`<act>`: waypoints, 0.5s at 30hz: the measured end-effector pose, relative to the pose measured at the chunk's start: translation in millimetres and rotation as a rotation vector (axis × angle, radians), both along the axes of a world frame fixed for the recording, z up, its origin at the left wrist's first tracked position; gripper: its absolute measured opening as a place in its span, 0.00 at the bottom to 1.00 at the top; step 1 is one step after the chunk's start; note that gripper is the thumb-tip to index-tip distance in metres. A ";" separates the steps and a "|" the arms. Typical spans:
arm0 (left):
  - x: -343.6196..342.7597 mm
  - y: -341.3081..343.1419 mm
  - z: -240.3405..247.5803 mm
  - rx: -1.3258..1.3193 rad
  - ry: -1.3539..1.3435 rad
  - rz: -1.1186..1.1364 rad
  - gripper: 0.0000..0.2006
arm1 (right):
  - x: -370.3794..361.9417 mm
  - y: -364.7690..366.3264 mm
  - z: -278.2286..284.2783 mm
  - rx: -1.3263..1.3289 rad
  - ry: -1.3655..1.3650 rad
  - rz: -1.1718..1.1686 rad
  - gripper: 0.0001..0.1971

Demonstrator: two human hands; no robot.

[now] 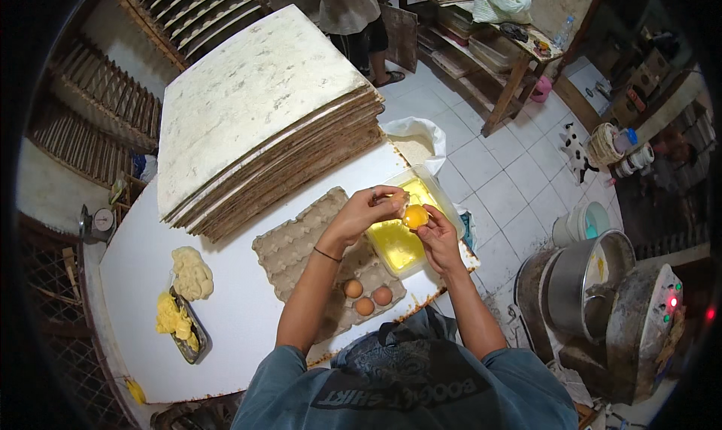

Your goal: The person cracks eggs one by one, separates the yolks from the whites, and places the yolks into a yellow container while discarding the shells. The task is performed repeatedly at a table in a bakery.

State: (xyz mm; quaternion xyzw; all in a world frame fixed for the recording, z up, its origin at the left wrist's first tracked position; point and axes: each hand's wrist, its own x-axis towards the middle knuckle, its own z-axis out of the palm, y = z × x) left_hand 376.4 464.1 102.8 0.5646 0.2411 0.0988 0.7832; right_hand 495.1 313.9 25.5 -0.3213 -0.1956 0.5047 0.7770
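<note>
My left hand (376, 206) pinches one half of a cracked eggshell (403, 198). Just right of it, my right hand (442, 238) grips the other half, in which a round orange yolk (415, 217) sits. Both hands are close together above a clear plastic tub (438, 183) holding bright yellow liquid egg (398, 243). Beneath my left forearm lies a grey cardboard egg tray (289, 242), its cups partly hidden. Three brown eggs rest near its front end: one on the left (353, 288), one nearest me (365, 306), one on the right (382, 295).
A tall stack of floured boards (263, 106) fills the table's far side. Dough (192, 273) and a tin with yellow fat (177, 321) lie left. A white sack (417, 140) stands beyond the tub. A metal mixer (590, 287) is right; a person (350, 12) stands behind.
</note>
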 end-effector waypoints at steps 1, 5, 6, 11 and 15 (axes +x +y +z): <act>-2.7 -1.5 -6.5 -0.108 -0.038 0.048 0.18 | 0.3 -0.3 2.1 0.002 -0.014 -0.004 0.25; -15.1 -11.4 -27.0 -0.385 -0.109 0.229 0.18 | 2.2 0.8 3.4 0.006 -0.025 -0.024 0.25; -17.3 -14.6 -35.5 -0.373 -0.101 0.277 0.18 | 2.8 1.3 3.5 0.005 -0.036 -0.028 0.25; -27.4 -29.8 -52.3 0.865 0.217 0.333 0.21 | 9.6 1.9 5.9 0.000 -0.104 -0.042 0.26; -27.8 -44.6 -34.4 1.257 0.319 0.335 0.23 | 16.7 1.0 11.3 -0.011 -0.189 -0.064 0.26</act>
